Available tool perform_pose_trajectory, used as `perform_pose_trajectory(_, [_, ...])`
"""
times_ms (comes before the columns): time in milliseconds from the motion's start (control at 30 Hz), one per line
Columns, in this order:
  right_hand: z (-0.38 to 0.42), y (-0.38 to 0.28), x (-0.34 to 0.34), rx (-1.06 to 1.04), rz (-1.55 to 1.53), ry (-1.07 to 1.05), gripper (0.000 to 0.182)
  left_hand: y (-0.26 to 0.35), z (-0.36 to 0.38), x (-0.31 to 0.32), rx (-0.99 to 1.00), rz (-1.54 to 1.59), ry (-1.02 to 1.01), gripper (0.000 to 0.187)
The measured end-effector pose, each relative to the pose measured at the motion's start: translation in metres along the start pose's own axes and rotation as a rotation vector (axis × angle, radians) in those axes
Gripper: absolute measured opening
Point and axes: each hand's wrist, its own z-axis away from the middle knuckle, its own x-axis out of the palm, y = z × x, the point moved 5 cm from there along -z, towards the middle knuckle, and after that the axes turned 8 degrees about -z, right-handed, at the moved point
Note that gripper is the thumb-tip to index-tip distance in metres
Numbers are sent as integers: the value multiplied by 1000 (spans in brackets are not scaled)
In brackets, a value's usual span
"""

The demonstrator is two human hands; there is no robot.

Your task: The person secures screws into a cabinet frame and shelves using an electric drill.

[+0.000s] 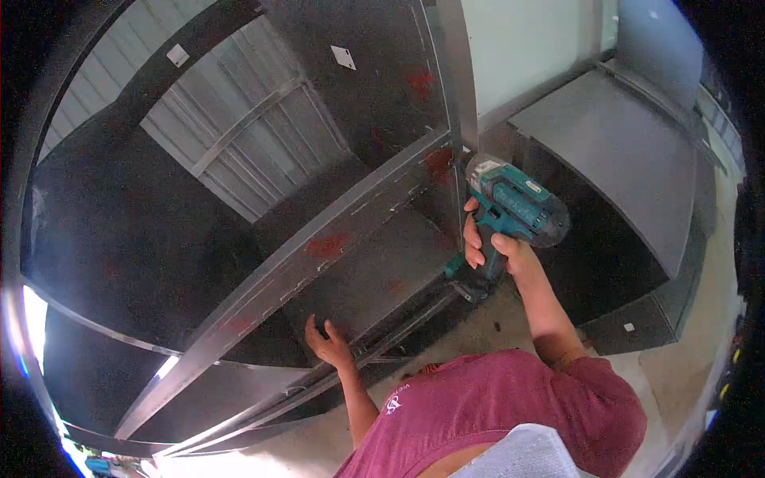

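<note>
My right hand [510, 253] is wrapped round the grip of a teal and black cordless drill [514, 199]. The drill's nose points up and left, right at a dark metal upright [460, 95], and its tip is hidden. Lower and to the left, my left hand [328, 342] has its fingers spread and holds nothing. It overlaps a dark panel [362, 279] just above the lower metal rail [319, 382]. A long metal bar [295, 247] with reddish smears runs diagonally above both the panel and my left hand.
Large black panels [143, 231] with a rectangular opening stand at the left, corrugated sheeting [239, 119] showing through. To the right is a grey-topped dark unit [629, 151]. A pale panel [526, 48] rises behind it. Pale floor [494, 323] shows below.
</note>
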Motion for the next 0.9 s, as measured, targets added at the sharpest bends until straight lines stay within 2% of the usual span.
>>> perform_pose_trajectory(100, [-3,8,-7,23,-41,-42,59,1,0,-1,-14,-48,28,42])
perform_pose_trajectory(133, [-1,27,16,21,-49,-37,59,-22,-10,-19,-1,-71,23,42])
perform_pose_trajectory(633, [-11,29,22,40,-25,-142,57,-19,-15,-16,-26,-90,33,40])
perform_pose_trajectory(733, [-10,29,23,34,33,-52,61,-21,-14,-16,-4,-77,65,38])
perform_pose_trajectory(800, [-11,30,22,71,-48,-132,57,-24,-13,-15,-4,-81,62,37])
perform_pose_trajectory(900, [-10,29,23,63,-39,-123,54,-22,-12,-17,-7,-79,58,36])
